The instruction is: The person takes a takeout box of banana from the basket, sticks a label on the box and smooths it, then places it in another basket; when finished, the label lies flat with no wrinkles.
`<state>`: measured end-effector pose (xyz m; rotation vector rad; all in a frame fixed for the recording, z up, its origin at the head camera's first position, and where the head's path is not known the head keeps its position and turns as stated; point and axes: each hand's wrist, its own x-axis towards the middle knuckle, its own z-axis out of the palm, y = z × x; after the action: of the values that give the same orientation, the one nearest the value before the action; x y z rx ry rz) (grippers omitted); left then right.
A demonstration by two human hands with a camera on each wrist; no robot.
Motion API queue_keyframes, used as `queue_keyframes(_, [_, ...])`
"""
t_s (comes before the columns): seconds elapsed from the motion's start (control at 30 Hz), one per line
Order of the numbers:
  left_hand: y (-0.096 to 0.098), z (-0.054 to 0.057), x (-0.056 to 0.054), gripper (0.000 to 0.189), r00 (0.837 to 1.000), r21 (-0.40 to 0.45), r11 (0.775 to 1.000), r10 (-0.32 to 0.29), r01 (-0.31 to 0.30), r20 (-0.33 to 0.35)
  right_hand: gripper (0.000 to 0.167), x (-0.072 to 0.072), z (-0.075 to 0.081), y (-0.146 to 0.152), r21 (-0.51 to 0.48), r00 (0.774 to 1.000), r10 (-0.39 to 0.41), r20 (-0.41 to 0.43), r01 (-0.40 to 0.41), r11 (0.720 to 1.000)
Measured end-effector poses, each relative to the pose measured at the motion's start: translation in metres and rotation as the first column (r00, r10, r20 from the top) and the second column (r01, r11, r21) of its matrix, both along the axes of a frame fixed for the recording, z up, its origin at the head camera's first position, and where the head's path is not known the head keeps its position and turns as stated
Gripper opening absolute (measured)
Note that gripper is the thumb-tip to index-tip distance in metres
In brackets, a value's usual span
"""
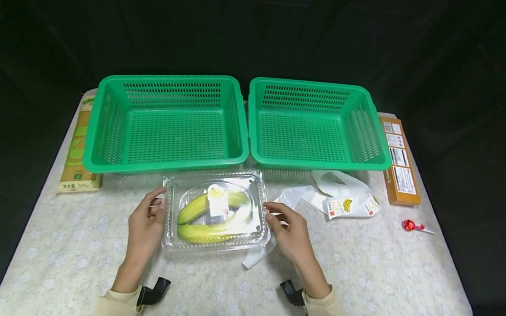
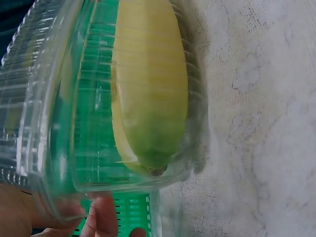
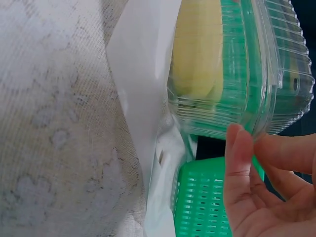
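Note:
A clear plastic clamshell box (image 1: 254,177), its lid down, lies near the middle of the table with green-yellow bananas (image 1: 195,209) inside. A white label (image 1: 218,205) with a banana picture shows on it. My left hand (image 1: 145,229) holds the box's left side, fingertips at the rim. On the opposite side, my right hand (image 1: 291,229) pinches the edge; its thumb (image 3: 238,153) shows beneath the rim in the right wrist view. A crumpled white strip of plastic (image 1: 257,255) runs partly under the box's right side.
Two green baskets, a left one (image 1: 167,166) and a right one (image 1: 319,164), stand behind the box. A long 500 g packet (image 1: 74,156) lies far left, an orange box (image 1: 400,167) far right. Right of centre are a banana-printed white wrapper (image 1: 358,207) and a red lollipop (image 1: 409,225).

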<state>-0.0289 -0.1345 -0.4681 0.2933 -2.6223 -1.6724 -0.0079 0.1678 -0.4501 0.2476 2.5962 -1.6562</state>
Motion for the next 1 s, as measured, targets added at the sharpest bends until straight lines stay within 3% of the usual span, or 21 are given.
queue_keyframes(0.23, [0.000,0.000,0.000,0.037,1.000,-0.004,1.000,0.000,0.000,0.006,0.027,0.004,0.002,0.001,-0.021,1.000,-0.013,0.016,0.013,1.000])
queue_keyframes(0.4, [-0.002,0.004,0.004,0.039,0.999,0.019,0.999,-0.034,0.034,0.014,0.029,0.010,0.011,0.003,-0.034,1.000,-0.003,0.024,0.003,0.999])
queue_keyframes(0.63, [-0.006,0.013,0.006,0.039,0.992,0.119,0.987,-0.094,0.104,-0.086,0.029,0.017,0.030,0.010,-0.053,1.000,-0.001,0.003,0.001,0.999])
queue_keyframes(0.83, [-0.003,0.016,0.004,0.037,0.984,0.213,0.971,-0.075,0.108,-0.161,0.027,0.007,0.034,0.012,-0.059,0.999,-0.013,-0.045,0.010,0.998])
queue_keyframes(1.0, [0.001,0.014,0.002,0.037,0.985,0.247,0.965,-0.047,0.087,-0.165,0.027,-0.001,0.028,0.012,-0.078,0.997,-0.026,-0.069,0.021,0.997])
